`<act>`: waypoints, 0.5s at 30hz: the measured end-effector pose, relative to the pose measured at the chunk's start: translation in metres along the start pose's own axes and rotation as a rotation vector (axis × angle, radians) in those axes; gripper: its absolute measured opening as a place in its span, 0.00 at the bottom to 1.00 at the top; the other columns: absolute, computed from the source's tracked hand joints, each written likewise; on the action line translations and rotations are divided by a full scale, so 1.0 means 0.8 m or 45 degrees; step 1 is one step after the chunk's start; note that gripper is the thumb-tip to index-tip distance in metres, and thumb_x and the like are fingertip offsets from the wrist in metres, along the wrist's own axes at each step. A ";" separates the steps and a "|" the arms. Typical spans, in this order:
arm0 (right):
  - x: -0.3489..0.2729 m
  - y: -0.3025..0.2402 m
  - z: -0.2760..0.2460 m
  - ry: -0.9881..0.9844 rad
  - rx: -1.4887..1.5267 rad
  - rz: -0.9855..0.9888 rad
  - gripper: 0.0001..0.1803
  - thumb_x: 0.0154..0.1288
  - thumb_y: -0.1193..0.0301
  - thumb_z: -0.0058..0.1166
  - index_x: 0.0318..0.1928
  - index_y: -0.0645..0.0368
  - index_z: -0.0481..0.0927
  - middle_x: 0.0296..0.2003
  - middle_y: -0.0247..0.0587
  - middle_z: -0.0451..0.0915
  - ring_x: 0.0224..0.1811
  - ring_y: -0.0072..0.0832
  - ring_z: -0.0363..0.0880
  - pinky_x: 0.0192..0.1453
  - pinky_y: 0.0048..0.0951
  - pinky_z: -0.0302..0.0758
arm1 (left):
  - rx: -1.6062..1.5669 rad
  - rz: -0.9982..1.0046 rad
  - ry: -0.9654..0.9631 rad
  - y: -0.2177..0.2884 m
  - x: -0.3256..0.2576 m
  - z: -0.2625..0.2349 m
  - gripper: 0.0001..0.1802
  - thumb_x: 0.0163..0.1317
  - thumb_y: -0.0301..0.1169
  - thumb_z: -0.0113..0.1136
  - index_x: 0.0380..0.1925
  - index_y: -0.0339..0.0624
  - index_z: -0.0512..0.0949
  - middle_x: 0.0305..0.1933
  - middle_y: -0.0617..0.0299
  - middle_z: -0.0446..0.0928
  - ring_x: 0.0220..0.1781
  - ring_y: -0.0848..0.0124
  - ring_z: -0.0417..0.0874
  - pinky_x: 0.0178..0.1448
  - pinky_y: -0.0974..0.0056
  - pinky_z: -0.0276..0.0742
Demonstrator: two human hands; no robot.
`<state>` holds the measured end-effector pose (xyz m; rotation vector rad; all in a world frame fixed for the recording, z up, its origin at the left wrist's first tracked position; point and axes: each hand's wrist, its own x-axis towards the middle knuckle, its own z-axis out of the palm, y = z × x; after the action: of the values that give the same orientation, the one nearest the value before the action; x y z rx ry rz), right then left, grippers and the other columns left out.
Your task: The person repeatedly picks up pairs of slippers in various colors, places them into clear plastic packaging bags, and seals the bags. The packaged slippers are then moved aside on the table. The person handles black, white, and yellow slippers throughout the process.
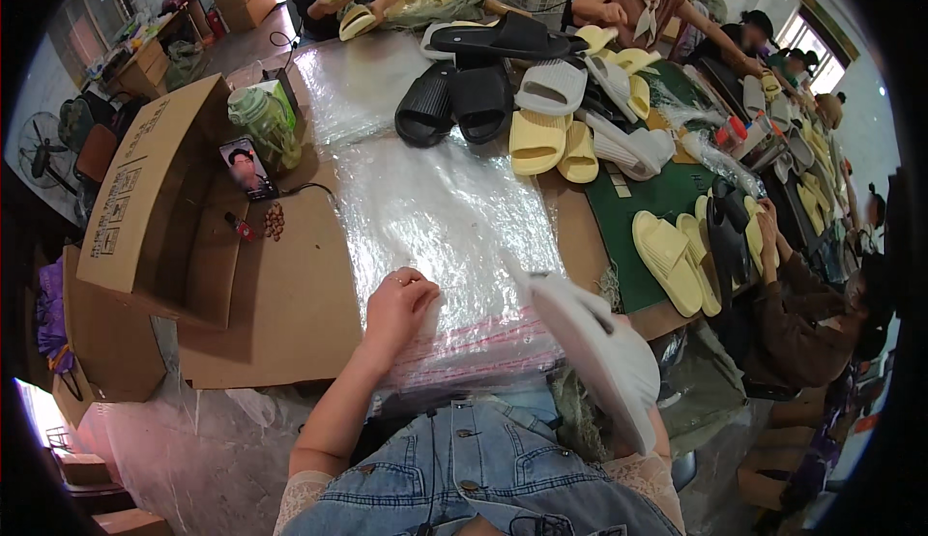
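Observation:
My left hand [398,306] rests on the near end of a stack of clear plastic bags [435,217] that lies on the table, fingers curled and pinching the top bag's edge. A white slide sandal [597,357] sits low on the right, sole toward me, held from beneath by my right hand, which is almost wholly hidden behind it. The sandal hangs just right of the bag stack, close above my denim lap.
An open cardboard box [159,207] stands at left, with a phone [246,169] and a green jar [263,125] behind it. Black [454,101], white and yellow slide sandals [536,144] crowd the table's far half. Other people work across and along the right side.

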<state>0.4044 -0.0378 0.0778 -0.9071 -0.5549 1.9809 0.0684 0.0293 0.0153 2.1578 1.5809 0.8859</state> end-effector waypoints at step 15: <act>0.012 -0.006 -0.003 0.153 -2.258 -0.648 0.10 0.52 0.74 0.59 0.35 0.67 0.82 0.34 0.55 0.83 0.39 0.54 0.83 0.45 0.47 0.79 | -0.394 -0.123 0.012 0.041 0.031 0.021 0.07 0.62 0.31 0.68 0.39 0.43 0.88 0.32 0.56 0.80 0.30 0.65 0.84 0.38 0.61 0.80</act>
<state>0.4055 -0.0274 0.0755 -1.5425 -2.2760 0.5526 0.1083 0.0429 0.0289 1.8509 1.4309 1.0344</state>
